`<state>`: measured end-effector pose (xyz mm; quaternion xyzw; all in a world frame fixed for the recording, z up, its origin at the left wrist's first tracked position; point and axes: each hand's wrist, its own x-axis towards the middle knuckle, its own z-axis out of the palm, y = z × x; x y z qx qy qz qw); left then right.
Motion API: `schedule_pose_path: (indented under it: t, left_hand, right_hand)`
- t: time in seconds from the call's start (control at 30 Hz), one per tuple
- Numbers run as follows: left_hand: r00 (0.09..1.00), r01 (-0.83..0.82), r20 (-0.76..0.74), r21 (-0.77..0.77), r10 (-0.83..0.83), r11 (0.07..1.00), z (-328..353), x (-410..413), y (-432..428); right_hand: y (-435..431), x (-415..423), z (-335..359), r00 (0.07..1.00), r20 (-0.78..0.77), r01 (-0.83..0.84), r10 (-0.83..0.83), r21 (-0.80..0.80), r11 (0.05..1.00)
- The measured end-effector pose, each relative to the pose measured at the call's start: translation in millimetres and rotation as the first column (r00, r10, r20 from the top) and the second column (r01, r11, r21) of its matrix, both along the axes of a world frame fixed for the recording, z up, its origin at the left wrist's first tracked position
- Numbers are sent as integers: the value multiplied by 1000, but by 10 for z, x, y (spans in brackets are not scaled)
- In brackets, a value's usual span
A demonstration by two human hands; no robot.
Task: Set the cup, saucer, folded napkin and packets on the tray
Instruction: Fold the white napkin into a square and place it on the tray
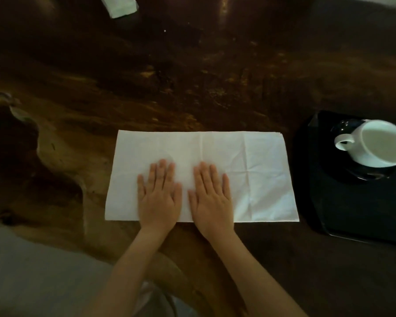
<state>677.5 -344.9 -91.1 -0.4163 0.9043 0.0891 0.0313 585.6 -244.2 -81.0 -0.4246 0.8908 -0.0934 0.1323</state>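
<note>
Creased matt paper napkin (249,161), glossy ceramic cup (379,147), polished wood table (169,88).

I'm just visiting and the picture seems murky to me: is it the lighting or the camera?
Head view: mostly dim lighting; the dark wooden table loses detail, while the white napkin and cup stand out; edges bend from the wide lens; the black tray nearly merges into shadow.

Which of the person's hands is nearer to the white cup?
The right hand. It lies flat on the napkin, left of the cup on the tray; the left hand lies beside it, farther away.
</note>
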Motion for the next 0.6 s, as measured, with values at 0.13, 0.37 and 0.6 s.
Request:
schedule_pose_path:
  t: [0.13, 0.37, 0.6]
  left_hand:
    - [1000, 3, -25, 5, -3, 1000, -4, 214, -192]
    - [978, 202, 45, 29, -203, 979, 19, 475, -541]
    - [918, 316, 242, 27, -313, 948, 240, 463, -682]
  right_hand:
    - [353, -312, -30, 999, -23, 26, -24, 64, 998]
    - [989, -843, 46, 985, -101, 155, -140, 168, 974]
    - [1047, -984, 168, 999, 20, 21, -26, 228, 974]
